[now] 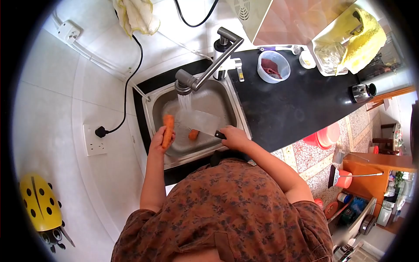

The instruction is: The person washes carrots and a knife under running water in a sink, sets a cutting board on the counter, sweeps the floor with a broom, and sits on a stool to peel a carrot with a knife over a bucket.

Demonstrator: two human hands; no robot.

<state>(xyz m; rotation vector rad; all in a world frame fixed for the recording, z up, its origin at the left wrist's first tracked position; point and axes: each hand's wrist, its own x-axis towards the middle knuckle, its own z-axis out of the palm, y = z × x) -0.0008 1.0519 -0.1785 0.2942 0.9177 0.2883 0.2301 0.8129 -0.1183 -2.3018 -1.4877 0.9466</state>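
Orange carrot [168,129], over L side of sink [213,98]: long axis approx. fore-aft, L hand [159,138] closed round near end. R hand [234,137], farther off, fingers wrapped round cleaver [200,122] handle; blade points L twd carrot, apparently w/o contact.

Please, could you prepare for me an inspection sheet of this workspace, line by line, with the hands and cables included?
Surface: black counter with a metal sink set in; water runs from the faucet.
Things in use: carrot, broad-bladed knife; an orange piece lies in the sink.
Clutter: tub with dark red contents, purple-handled utensil, yellow cloth.
Left hand: closed around the carrot.
Right hand: grips the knife's handle.
Cables: black cable on the wall left of the sink, its plug at a socket; another black cable above.
Surroundings: ladybug-shaped wall item; red basin on the floor.
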